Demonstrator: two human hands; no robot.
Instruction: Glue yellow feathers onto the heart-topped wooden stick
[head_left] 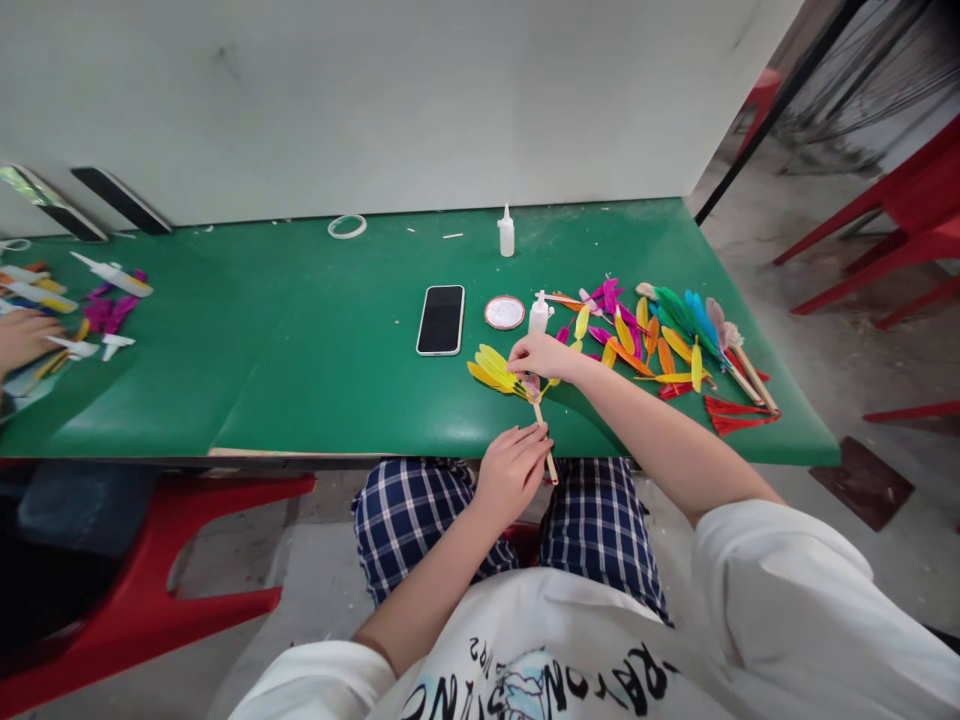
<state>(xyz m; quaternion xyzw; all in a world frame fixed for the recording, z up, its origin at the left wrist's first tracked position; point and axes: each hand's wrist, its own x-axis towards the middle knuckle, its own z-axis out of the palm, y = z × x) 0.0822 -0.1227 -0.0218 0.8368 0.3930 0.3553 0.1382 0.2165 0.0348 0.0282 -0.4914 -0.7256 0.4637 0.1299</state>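
My left hand (513, 468) is closed round the lower end of a thin wooden stick (546, 450) at the near edge of the green table (300, 370). A fan of yellow feathers (493, 371) is fixed at the stick's top end. My right hand (541, 355) pinches down on the spot where the feathers meet the stick. Just beyond that hand stand a small white glue bottle (538, 313) and a round white lid (505, 312).
A black phone (441, 319) lies left of the lid. Loose coloured feathers (660, 340) and wooden sticks (746, 372) cover the right end. A second glue bottle (507, 232) and a tape ring (347, 226) sit at the back. Another person's hand (22, 338) works at far left.
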